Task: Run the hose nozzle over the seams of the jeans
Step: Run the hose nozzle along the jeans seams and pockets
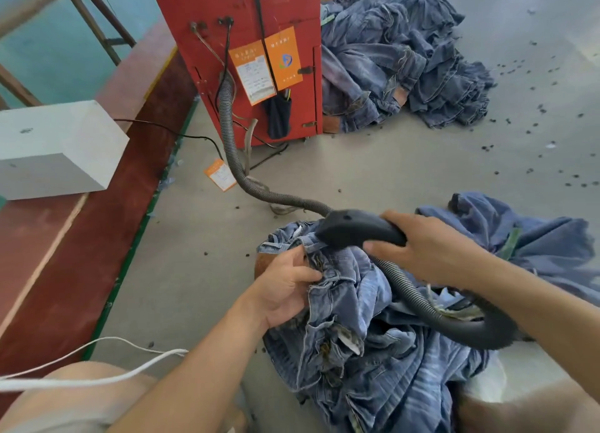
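Two hands at work: both are on one pair of jeans [363,322], bunched in the person's lap; every place below is given from these jeans.
Red machine [246,59]: stands well beyond the jeans, on the grey floor [406,160], and the hose comes out of its lower front.
Denim pile [402,62]: lies far beyond the jeans, just right of the machine.
Hose [233,160]: runs across the floor to the top edge of the jeans; a further ribbed length loops over their right side.
Hose nozzle [355,229]: lies across the upper edge of the jeans, its mouth down on the waistband region.
Doing the step well: I judge the mouth should stay flat on the stitching and travel slowly along one seam, with the cloth kept taut ahead of it, so folds do not hide the seam.
Right hand [425,247]: above the jeans' top right, fingers wrapped round the nozzle's handle, forearm coming in from the lower right.
Left hand [285,289]: at the jeans' left edge, pinching a fold by the fly; forearm rises from the lower left.
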Demonstrator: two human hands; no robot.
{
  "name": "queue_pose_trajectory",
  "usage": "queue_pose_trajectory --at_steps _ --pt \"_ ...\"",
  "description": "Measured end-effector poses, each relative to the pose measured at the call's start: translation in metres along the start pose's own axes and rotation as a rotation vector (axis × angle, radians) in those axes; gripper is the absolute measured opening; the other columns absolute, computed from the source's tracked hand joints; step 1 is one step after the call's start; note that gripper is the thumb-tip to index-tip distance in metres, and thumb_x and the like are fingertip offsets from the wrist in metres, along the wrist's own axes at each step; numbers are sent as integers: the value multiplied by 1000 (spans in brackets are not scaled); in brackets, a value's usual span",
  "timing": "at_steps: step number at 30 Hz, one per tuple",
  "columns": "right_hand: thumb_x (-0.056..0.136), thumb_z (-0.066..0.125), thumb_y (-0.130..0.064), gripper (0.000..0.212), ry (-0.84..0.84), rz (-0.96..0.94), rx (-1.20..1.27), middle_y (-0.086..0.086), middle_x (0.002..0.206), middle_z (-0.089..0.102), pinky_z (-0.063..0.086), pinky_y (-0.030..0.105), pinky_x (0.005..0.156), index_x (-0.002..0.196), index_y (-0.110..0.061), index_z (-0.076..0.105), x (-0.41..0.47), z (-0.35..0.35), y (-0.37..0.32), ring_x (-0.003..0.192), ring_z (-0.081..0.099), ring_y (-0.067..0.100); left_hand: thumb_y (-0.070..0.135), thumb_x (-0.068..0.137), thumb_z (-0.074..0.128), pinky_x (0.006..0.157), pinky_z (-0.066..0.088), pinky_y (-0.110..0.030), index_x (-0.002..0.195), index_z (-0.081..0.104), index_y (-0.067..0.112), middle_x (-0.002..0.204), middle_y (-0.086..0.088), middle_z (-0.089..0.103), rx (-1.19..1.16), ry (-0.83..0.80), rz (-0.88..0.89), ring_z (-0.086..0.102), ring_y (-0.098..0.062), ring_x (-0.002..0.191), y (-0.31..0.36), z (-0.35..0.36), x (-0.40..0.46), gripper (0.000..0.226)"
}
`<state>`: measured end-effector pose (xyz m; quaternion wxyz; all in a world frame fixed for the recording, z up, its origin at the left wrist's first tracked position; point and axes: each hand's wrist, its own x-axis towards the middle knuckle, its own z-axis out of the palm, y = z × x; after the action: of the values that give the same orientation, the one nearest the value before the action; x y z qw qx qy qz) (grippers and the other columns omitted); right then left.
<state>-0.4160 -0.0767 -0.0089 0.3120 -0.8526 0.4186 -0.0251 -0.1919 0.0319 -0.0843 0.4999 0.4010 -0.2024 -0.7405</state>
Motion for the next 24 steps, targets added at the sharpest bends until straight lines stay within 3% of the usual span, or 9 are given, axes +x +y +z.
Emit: queue_pose_trajectory --at_steps 3,6,9,14,18,22,24 --pt "94 62 -57 20 148 51 95 -5 59 62 40 17 39 90 -42 49 3 -12 4 43 59 3 -25 76 38 101 54 -50 143 52 -3 136 -28 61 -81 -16 -2 64 -38 120 3 -1 1 72" --pt "89 62 -59 17 -46 22 142 -9 62 66 46 20 40 93 -45 53 -9 -29 12 40 60 10 -23 65 36 96 54 -45 145 50 -3 135 -27 60 -160 21 14 62 -36 120 5 -3 3 84" --pt "87 59 -69 21 -196 -45 -17 -21 82 67 49 21 51 98 -53 51 -15 -16 5 58 64 6 -9 69 43 102 47 -51 146 50 1 135 -26 57 -213 -8 13 57 -41 120 6 -6 4 79" --pt "95 60 -59 16 -10 -45 22 -38 79 61 43 12 53 99 -46 52 -3 5 -6 62 61 -6 16 88 41 114 37 -54 145 54 1 132 -25 59 -294 -32 11 57 -37 118 9 -9 7 60" --pt "94 61 -58 20 57 2 114 -24 70 64 40 17 41 97 -41 53 -5 -5 1 47 59 4 39 96 61 95 53 -48 130 64 4 115 -20 69 -193 101 -4 68 -33 101 15 -4 8 48" --pt "91 64 -59 20 43 49 156 -9 58 63 51 27 41 94 -42 54 -6 -20 10 40 58 11 50 97 60 102 48 -51 131 65 4 111 -17 71 -184 182 -14 66 -33 100 16 -3 8 57" --pt "93 65 -57 15 -30 24 138 -11 61 65 47 21 42 94 -49 53 -8 -21 9 41 57 9 54 100 53 105 46 -51 134 64 3 115 -19 69 -182 179 -25 65 -33 104 15 -4 8 63"
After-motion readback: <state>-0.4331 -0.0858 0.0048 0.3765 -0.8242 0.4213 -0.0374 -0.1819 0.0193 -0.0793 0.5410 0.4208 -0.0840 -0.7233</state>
